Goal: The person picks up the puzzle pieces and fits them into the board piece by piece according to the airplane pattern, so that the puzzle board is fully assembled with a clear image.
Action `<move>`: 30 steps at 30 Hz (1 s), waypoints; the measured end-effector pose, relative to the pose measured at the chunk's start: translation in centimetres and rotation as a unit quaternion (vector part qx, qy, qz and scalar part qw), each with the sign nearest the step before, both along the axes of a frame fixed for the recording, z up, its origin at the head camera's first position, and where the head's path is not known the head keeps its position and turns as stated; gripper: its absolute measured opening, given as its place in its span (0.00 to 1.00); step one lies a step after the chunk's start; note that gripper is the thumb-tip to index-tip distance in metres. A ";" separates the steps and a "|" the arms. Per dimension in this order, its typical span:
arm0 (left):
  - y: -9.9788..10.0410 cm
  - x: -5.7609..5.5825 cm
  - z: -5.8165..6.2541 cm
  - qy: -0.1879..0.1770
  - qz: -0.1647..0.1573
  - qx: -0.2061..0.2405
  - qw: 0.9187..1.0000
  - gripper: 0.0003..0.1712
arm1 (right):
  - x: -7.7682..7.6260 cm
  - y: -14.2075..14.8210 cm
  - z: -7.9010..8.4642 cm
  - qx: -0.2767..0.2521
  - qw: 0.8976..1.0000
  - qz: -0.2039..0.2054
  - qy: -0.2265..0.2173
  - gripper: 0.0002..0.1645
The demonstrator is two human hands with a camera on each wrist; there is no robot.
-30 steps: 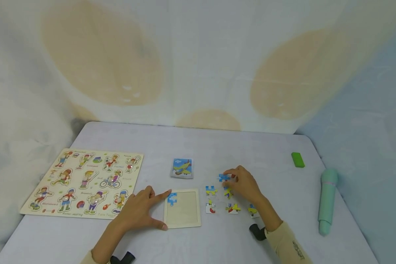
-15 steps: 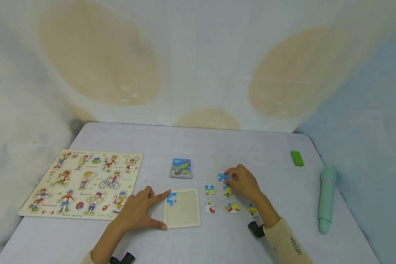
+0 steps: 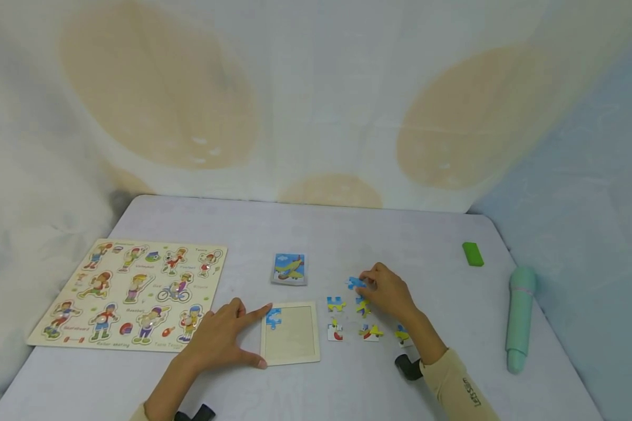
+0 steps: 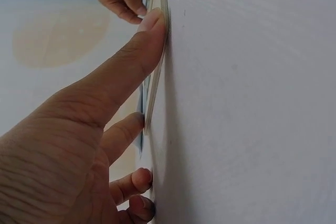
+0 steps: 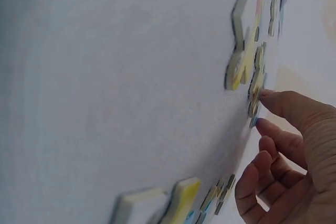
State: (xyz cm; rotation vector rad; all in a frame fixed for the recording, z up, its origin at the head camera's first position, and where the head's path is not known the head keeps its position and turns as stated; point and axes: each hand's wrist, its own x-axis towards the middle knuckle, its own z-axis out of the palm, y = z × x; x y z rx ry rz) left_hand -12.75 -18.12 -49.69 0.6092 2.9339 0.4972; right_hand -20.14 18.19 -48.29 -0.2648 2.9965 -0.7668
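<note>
Cloth (image 3: 326, 117) fills most of my head feed, pale with large tan ovals, bluish down the right wall. Before it stands the white table (image 3: 347, 386), far corners rounded, near edge out of shot; I can't read the faint marks on its near part. At the left lies the board (image 3: 118, 296) of sports figures, their heads toward the far side, its near-right part behind the left hand (image 3: 226, 333). I see that hand's thumb and forefinger spread well apart, the tips at the frame's near-left and far-left corners. The right hand (image 3: 390, 292) has thumb and forefinger pinched on a small piece. Near the right edge, the mint tube (image 3: 520, 321) runs front to back. The frame (image 3: 295, 342) lies flat between the hands, nearly square, so I get no clear long axis. Beyond it is the plane card (image 3: 289, 268); far right, the green block (image 3: 473, 254). Five loose pieces (image 3: 335, 303) lie right of the frame, one partly behind the right wrist. The corner piece (image 3: 272, 317) sits in the frame's far-left corner. The pinched piece (image 3: 354, 283) points left, long axis roughly sideways; fingers hide its right end, and I can't tell whether it touches the table.
</note>
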 end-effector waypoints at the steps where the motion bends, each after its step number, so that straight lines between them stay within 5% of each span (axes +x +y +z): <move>1: 0.0 0.0 0.0 0.001 0.000 0.000 1.000 0.59 | 0.0 0.0 0.0 0.004 1.000 0.003 0.002 0.16; 16: 0.0 0.3 0.1 0.004 -0.001 0.005 1.000 0.59 | 0.2 0.0 -0.2 0.000 1.000 -0.002 0.021 0.15; 30: 0.0 0.1 0.2 -0.003 -0.002 0.000 1.000 0.59 | 1.0 -0.5 1.1 0.002 0.998 0.042 0.049 0.16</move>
